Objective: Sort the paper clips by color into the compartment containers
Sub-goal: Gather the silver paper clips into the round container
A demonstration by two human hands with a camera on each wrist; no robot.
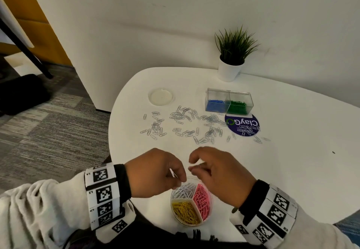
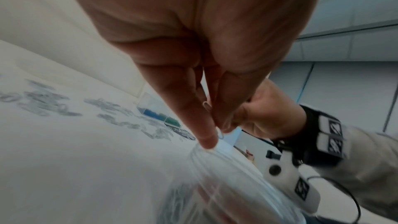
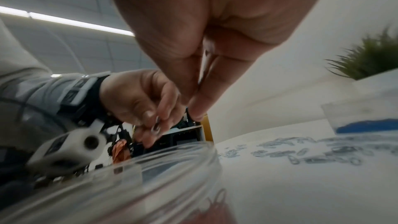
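Observation:
A round clear container (image 1: 211,200) near the table's front edge has a white (image 1: 184,191), a pink (image 1: 202,200) and a yellow (image 1: 186,212) compartment, each full of clips. My left hand (image 1: 178,178) hovers over the white compartment and pinches white paper clips (image 2: 206,104) between thumb and fingers. My right hand (image 1: 194,163) hangs just right of it with fingers curled toward the thumb. I see no clip in it, but its fingertips (image 3: 192,108) are blurred. Many loose white clips (image 1: 185,126) lie scattered mid-table. A clear two-part box (image 1: 218,94) holds blue (image 1: 216,105) and green (image 1: 237,107) clips.
A round clear lid (image 1: 160,96) lies at the back left of the table. A potted plant (image 1: 231,57) stands against the wall behind the box. A dark round sticker (image 1: 242,125) lies under some clips. The table's left edge drops to carpet.

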